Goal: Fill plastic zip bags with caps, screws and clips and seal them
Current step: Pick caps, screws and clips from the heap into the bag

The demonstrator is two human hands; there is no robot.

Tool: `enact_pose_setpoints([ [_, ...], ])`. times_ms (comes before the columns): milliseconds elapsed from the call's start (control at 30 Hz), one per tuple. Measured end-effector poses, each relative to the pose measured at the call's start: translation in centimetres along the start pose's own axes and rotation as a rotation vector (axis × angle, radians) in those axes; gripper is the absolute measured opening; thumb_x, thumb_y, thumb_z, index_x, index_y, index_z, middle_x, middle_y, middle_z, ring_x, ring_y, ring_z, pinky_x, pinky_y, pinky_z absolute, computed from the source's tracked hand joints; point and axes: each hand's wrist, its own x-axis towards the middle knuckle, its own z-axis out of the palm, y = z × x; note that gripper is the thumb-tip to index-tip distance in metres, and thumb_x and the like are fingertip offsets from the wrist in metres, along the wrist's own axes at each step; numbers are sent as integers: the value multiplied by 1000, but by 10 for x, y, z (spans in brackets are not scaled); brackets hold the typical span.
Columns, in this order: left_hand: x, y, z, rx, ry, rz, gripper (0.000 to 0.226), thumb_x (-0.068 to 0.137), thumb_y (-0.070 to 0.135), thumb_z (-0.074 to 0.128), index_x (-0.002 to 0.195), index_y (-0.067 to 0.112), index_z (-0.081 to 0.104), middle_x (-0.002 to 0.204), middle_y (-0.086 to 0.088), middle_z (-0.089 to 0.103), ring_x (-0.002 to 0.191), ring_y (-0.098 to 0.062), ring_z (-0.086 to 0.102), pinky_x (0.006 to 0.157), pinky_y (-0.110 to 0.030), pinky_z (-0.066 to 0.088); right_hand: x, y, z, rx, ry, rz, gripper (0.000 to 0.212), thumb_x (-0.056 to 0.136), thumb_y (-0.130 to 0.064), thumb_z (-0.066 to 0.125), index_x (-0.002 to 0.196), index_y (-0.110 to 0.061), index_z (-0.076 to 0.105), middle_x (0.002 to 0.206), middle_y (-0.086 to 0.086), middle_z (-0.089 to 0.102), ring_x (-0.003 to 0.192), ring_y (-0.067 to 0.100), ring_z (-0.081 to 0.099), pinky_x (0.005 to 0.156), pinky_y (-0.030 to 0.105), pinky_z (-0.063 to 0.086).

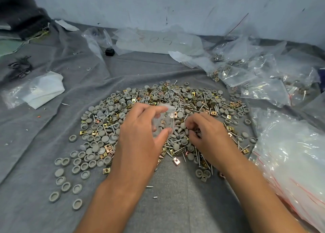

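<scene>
A wide pile of grey caps, screws and brass clips [202,106] lies on the grey cloth in the middle. Above its near part, my left hand [140,132] grips a small clear zip bag [166,120] between thumb and fingers, with its mouth turned to the right. A few parts show through the bag's plastic. Just right of the bag, my right hand [205,132] rests in the pile with its fingers curled round small parts, among them a grey cap [182,125] at the fingertips.
A stack of empty zip bags with red seal lines [290,162] lies at the right. Filled bags [263,78] are heaped at the back right. Loose caps [70,176] trail off to the near left. A crumpled plastic bag [40,90] lies left, a black object [110,51] at the back.
</scene>
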Motion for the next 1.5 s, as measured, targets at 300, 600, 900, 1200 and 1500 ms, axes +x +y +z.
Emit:
enact_pose_setpoints([
  [300, 0, 1, 0, 15, -34, -1, 51, 77, 40, 70, 126, 30, 62, 103, 20, 46, 84, 12, 47, 85, 7, 31, 1, -2, -6, 26, -63, 13, 13, 91, -29, 67, 102, -36, 66, 110, -16, 56, 91, -1, 59, 85, 26, 57],
  [600, -1, -5, 6, 3, -66, 31, 55, 78, 33, 79, 129, 29, 59, 108, 20, 44, 90, 10, 50, 81, -1, 37, -5, -49, -29, 315, 460, -283, 11, 94, -19, 72, 105, -16, 70, 98, -17, 65, 85, -2, 59, 77, 9, 41],
  [900, -1, -4, 9, -15, -48, 52, 50, 78, 29, 73, 127, 27, 63, 106, 17, 46, 86, 8, 50, 80, -1, 36, -8, -55, -18, 118, 367, -358, 19, 89, -14, 77, 108, -13, 74, 106, -9, 70, 97, 12, 60, 88, 19, 48],
  [1200, -1, -7, 8, 14, -25, 29, 51, 80, 29, 81, 127, 27, 61, 104, 17, 46, 95, 12, 49, 82, 5, 31, -7, -35, -24, 269, 206, -65, 19, 92, -14, 71, 102, -30, 66, 94, -22, 62, 89, -5, 59, 74, 7, 43],
  [1500, 1, -9, 8, 21, -29, 12, 50, 79, 30, 78, 126, 26, 62, 106, 17, 46, 88, 9, 49, 82, 3, 31, -14, -30, -3, -140, -318, -100, 49, 79, -57, 76, 122, -47, 55, 115, -22, 47, 108, 6, 41, 87, 29, 44],
])
